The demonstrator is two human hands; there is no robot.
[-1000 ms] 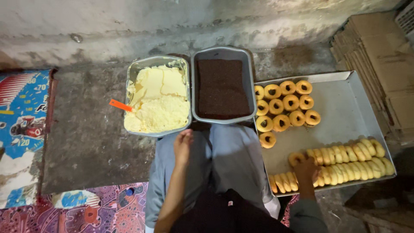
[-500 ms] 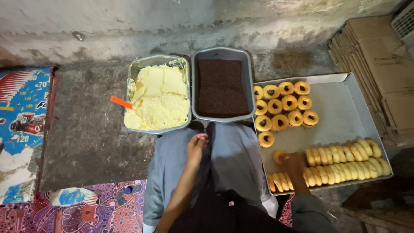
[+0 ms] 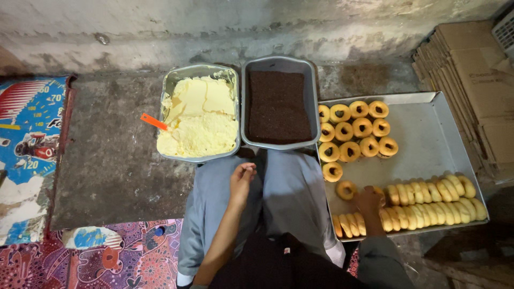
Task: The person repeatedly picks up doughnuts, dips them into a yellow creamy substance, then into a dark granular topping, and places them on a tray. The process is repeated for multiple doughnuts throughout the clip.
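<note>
The right hand (image 3: 368,203) is down on the big metal tray (image 3: 428,139) at the right of the frame, fingers bent over the row of plain rings (image 3: 428,200) lying on edge along the tray's lower side, and it looks to be touching one at the left end of that row, though whether it has actually pinched it I cannot tell. Just up and left of it one loose ring (image 3: 346,189) lies flat by itself. The left hand (image 3: 242,179) hovers over the lap at centre frame, fingers loosely curled with the tips drawn together, holding nothing I can make out. Above it, at top centre, sit the two deep pans side by side and touching: yellow cream (image 3: 198,120) on the left with an orange spatula (image 3: 153,121) stuck in its left edge, dark crumbs (image 3: 278,107) on the right. The filled rings (image 3: 356,131) are grouped in the tray's upper left corner. My read: this is the picking-up step, and getting a ring out calls for a light grip (they look soft and are packed close together). Room is tight on the right, with stacked cardboard (image 3: 471,85) beside the tray's far rim, but the middle of the tray is bare and the path over the knees to the pans is open.
</note>
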